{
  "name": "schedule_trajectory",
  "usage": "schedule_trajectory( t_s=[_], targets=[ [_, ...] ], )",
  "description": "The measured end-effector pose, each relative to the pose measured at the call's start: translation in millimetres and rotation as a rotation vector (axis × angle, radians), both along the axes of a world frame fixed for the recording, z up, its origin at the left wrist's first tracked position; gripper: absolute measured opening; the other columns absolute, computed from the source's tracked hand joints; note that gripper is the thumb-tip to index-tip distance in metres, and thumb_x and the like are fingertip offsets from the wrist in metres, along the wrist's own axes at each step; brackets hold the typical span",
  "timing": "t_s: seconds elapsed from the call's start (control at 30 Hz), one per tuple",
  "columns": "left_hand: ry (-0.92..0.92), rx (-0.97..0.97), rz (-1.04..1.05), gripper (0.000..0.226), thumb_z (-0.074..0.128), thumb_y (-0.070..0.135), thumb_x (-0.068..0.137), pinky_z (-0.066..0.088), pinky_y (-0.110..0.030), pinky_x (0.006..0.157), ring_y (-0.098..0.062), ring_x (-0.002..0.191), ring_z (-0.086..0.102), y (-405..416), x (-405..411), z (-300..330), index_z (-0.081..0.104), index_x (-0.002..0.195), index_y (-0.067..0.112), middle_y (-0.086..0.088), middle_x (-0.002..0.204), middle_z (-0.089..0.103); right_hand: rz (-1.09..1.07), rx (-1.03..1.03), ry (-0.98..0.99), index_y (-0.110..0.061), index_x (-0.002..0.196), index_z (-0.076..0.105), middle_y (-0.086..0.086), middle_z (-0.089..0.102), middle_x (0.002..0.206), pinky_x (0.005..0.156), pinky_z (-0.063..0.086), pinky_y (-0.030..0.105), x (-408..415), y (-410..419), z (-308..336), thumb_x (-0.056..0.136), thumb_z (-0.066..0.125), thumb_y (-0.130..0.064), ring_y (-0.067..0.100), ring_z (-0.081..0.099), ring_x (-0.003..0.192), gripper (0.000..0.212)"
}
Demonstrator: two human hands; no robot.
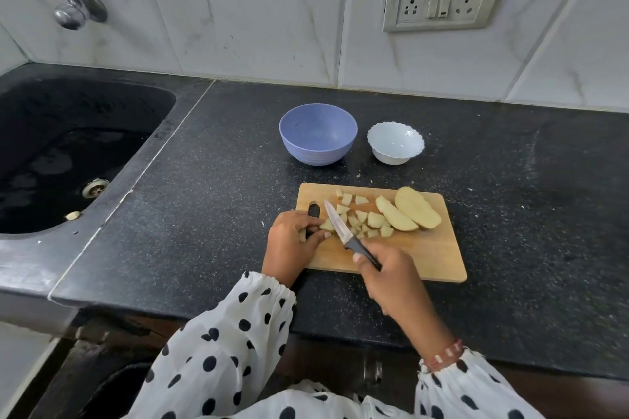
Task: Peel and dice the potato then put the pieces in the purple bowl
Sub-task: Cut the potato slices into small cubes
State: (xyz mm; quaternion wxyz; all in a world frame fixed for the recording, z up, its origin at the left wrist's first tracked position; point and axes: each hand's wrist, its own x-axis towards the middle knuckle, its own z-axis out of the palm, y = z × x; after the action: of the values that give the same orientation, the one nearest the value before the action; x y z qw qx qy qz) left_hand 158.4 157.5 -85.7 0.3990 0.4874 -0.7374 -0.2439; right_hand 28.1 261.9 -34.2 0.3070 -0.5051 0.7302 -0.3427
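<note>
Our left hand point(291, 241) pinches pale potato pieces point(327, 225) on the wooden rectangular cutting board point(422, 248). Our right hand point(391, 277) grips the black-handled steel knife point(343, 231). Two peeled slabs point(408, 213) lie right; the empty purple plastic bowl point(318, 134) stands far.

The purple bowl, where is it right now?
The purple bowl sits on the dark counter beyond the cutting board, left of the white bowl.

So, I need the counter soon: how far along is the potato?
Peeled, partly diced: cubes lie on the board. Left hand holds a piece, right hand the knife. Two slices remain uncut; the purple bowl is empty.
</note>
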Motion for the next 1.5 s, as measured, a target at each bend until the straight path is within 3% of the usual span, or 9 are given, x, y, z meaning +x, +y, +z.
schedule_trajectory(
  t_s=[0.07, 0.13, 0.2, 0.37, 0.53, 0.73, 1.1, 1.27, 1.5],
  targets=[
    [-0.02, -0.012, 0.002, 0.02, 0.081, 0.014, 0.065, 0.03, -0.004, 0.073, -0.01, 0.081, 0.051, -1, -2, -3, 0.073, 0.083, 0.008, 0.0, 0.072, 0.066, 0.012, -0.024, 0.139, -0.018, 0.134, 0.05, -0.003, 0.065, 0.108, 0.071, 0.045, 0.019, 4, -5, -3, 0.096, 0.048, -0.026, 0.009, 0.059, 0.088, 0.039],
    [-0.032, -0.012, 0.007, 0.02, 0.081, 0.015, 0.066, 0.03, -0.003, 0.072, -0.012, 0.079, 0.051, -2, -3, -4, 0.073, 0.083, 0.008, -0.001, 0.072, 0.066, 0.025, -0.028, 0.241, -0.018, 0.136, 0.048, 0.001, 0.065, 0.113, 0.079, 0.05, 0.027, 5, -7, -4, 0.097, 0.046, -0.027, 0.016, 0.06, 0.097, 0.04],
    [-0.046, -0.026, 0.008, 0.021, 0.081, 0.014, 0.065, 0.03, -0.007, 0.072, -0.014, 0.08, 0.052, -2, -4, -5, 0.073, 0.083, 0.008, -0.003, 0.075, 0.066, 0.039, -0.034, 0.318, -0.018, 0.138, 0.045, 0.003, 0.066, 0.109, 0.078, 0.051, 0.03, 6, -7, -6, 0.097, 0.044, -0.028, 0.018, 0.061, 0.094, 0.042],
    [-0.091, -0.053, 0.005, 0.026, 0.083, 0.012, 0.062, 0.031, -0.009, 0.074, -0.022, 0.079, 0.058, -1, -5, -9, 0.073, 0.086, 0.007, -0.006, 0.08, 0.067, 0.068, -0.081, 0.455, -0.017, 0.141, 0.038, 0.002, 0.066, 0.101, 0.062, 0.038, 0.021, 10, -1, -12, 0.099, 0.038, -0.029, 0.015, 0.06, 0.085, 0.044],
    [-0.081, -0.091, 0.013, 0.025, 0.086, 0.009, 0.053, 0.034, -0.011, 0.073, -0.021, 0.068, 0.061, -2, -7, -8, 0.073, 0.074, 0.006, -0.007, 0.07, 0.067, 0.057, -0.08, 0.436, -0.016, 0.141, 0.039, 0.003, 0.065, 0.105, 0.068, 0.045, 0.023, 11, -4, -10, 0.098, 0.039, -0.028, 0.016, 0.06, 0.089, 0.044],
    [-0.065, -0.105, 0.011, 0.023, 0.085, 0.011, 0.055, 0.032, -0.01, 0.072, -0.015, 0.067, 0.056, -3, -9, -9, 0.073, 0.074, 0.006, -0.006, 0.068, 0.066, 0.051, -0.073, 0.416, -0.017, 0.139, 0.041, 0.001, 0.066, 0.095, 0.066, 0.049, 0.026, 8, -5, -8, 0.099, 0.04, -0.028, 0.014, 0.06, 0.081, 0.042],
    [-0.068, -0.083, 0.005, 0.021, 0.082, 0.014, 0.059, 0.033, -0.012, 0.072, -0.016, 0.071, 0.057, -4, -8, -12, 0.073, 0.075, 0.006, -0.006, 0.07, 0.066, 0.083, -0.03, 0.535, -0.017, 0.14, 0.037, -0.002, 0.065, 0.101, 0.063, 0.042, 0.02, 15, -6, -9, 0.1, 0.035, -0.027, 0.012, 0.061, 0.087, 0.041],
    [-0.078, -0.086, 0.0, 0.02, 0.084, 0.01, 0.058, 0.033, -0.011, 0.072, -0.022, 0.069, 0.06, -4, -7, -10, 0.073, 0.075, 0.006, -0.007, 0.07, 0.066, 0.122, 0.022, 0.643, -0.016, 0.136, 0.036, -0.004, 0.063, 0.087, 0.06, 0.049, 0.022, 22, -4, -13, 0.098, 0.039, -0.023, 0.009, 0.059, 0.071, 0.038],
    [-0.071, -0.081, -0.009, 0.021, 0.084, 0.01, 0.058, 0.031, -0.009, 0.074, -0.011, 0.07, 0.055, -3, -8, -9, 0.073, 0.075, 0.007, -0.006, 0.07, 0.066, 0.143, 0.035, 0.685, -0.016, 0.142, 0.027, -0.003, 0.063, 0.087, 0.058, 0.046, 0.022, 21, 4, -16, 0.099, 0.038, -0.023, 0.009, 0.055, 0.066, 0.045]
  ],
)
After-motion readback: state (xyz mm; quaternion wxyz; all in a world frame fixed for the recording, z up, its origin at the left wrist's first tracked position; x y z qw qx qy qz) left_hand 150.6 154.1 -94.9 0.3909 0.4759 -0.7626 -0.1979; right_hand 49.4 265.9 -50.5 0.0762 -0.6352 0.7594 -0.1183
